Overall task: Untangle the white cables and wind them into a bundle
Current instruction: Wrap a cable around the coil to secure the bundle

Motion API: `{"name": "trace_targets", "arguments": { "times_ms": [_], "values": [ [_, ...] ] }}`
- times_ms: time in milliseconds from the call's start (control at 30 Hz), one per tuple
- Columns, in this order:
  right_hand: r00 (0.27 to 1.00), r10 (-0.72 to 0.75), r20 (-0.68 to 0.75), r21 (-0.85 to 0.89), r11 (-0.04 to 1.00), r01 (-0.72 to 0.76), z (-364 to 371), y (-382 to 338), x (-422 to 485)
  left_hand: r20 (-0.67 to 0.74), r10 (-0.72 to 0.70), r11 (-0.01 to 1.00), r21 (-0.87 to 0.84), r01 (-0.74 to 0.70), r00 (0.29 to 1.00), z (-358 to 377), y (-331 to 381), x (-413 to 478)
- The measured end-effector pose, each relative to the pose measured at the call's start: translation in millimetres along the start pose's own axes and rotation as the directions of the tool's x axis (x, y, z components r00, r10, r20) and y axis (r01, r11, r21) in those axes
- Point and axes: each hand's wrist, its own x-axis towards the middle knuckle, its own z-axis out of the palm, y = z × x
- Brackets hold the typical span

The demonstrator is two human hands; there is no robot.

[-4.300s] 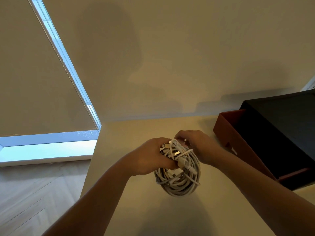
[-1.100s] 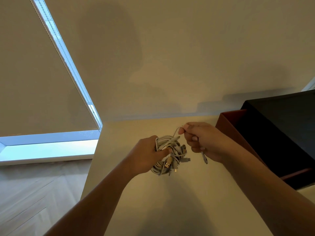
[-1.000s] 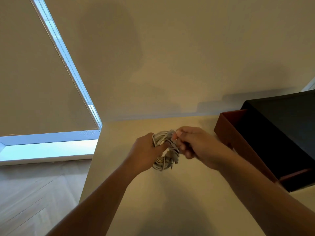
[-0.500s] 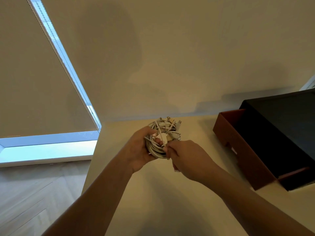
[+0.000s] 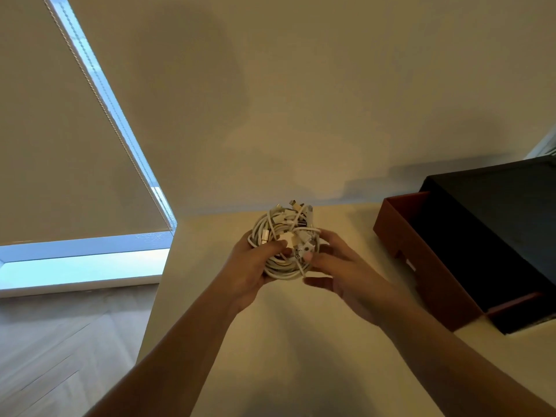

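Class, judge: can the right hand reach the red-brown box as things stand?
Probably yes: the right hand touches the cable bundle, which the left hand grips, and only bare table lies between it and the box.

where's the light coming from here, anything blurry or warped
Head view: cool daylight at the window on the left, warm tint on the table; the box casts a soft shadow leftward on the wall; the wide-angle lens slants the blind; the white cables look sharp.

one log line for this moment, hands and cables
left hand: grips cable bundle | right hand: fingers touch its right side | cable bundle: coiled, plug ends poking out on top
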Motion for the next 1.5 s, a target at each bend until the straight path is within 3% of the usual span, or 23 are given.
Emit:
{"name": "trace_targets", "arguments": {
  "times_ms": [167, 367, 533, 633, 767, 1000, 1067, 1167, 1267, 1367, 1400, 1433, 1500],
  "values": [
    [1.000, 0.020, 0.023, 0.172, 0.985, -0.024, 6.7, 3.9, 5.0, -0.071, 0.054, 0.995, 0.088, -0.048, 0.996, -1.5, -3.9, 2.4],
    [0.997, 0.044, 0.058, 0.173, 0.984, -0.053, 5.5, 9.0, 6.0, -0.117, 0.176, 0.929, 0.347, -0.126, 0.977, -7.7, -0.9, 2.4],
    [0.989, 0.059, 0.137, 0.071, 0.995, -0.069, -1.2, 2.6, 6.9, 0.038, 0.264, 0.806, 0.541, -0.243, 0.964, -8.0, 5.2, -2.5],
    [0.968, 0.069, 0.241, -0.043, 0.997, -0.060, -10.1, -1.2, 6.8, 0.169, 0.317, 0.762, 0.541, -0.357, 0.933, -4.7, 9.3, -7.8],
    [0.939, 0.056, 0.340, -0.104, 0.994, -0.022, -14.2, -3.5, 6.3, 0.250, 0.314, 0.765, 0.505, -0.400, 0.916, -1.8, 9.4, -9.8],
    [0.959, -0.107, 0.264, -0.150, 0.977, 0.150, -11.7, -6.0, 0.5, 0.408, 0.237, 0.778, 0.464, -0.424, 0.882, 4.7, 16.4, -9.6],
    [0.940, -0.179, 0.292, -0.267, 0.928, 0.260, -15.1, -7.7, 3.4, 0.411, 0.210, 0.796, 0.455, -0.399, 0.887, -0.3, 17.1, -9.4],
    [0.912, -0.317, 0.261, -0.486, 0.773, 0.407, -14.4, -10.4, 4.6, 0.417, 0.135, 0.804, 0.483, -0.346, 0.899, -6.9, 18.5, -10.2],
    [0.863, -0.428, 0.268, -0.560, 0.660, 0.501, -13.3, -10.0, 6.7, 0.427, 0.071, 0.807, 0.506, -0.304, 0.901, -9.4, 22.2, -11.5],
    [0.756, -0.558, 0.341, -0.732, 0.348, 0.586, -15.2, -11.5, 9.0, 0.464, 0.026, 0.802, 0.518, -0.296, 0.885, -10.6, 28.7, -14.8],
    [0.739, -0.584, 0.335, -0.760, 0.296, 0.578, -18.1, -9.0, 11.6, 0.484, 0.008, 0.791, 0.533, -0.302, 0.875, -10.3, 30.3, -15.5],
    [0.743, -0.598, 0.300, -0.764, 0.316, 0.562, -19.6, -9.0, 11.9, 0.498, -0.011, 0.779, 0.548, -0.305, 0.867, -9.3, 32.0, -16.9],
    [0.804, -0.553, 0.219, -0.727, 0.457, 0.513, -18.4, -9.9, 11.7, 0.499, -0.024, 0.741, 0.591, -0.320, 0.866, -6.6, 33.1, -19.2]
  ]
}}
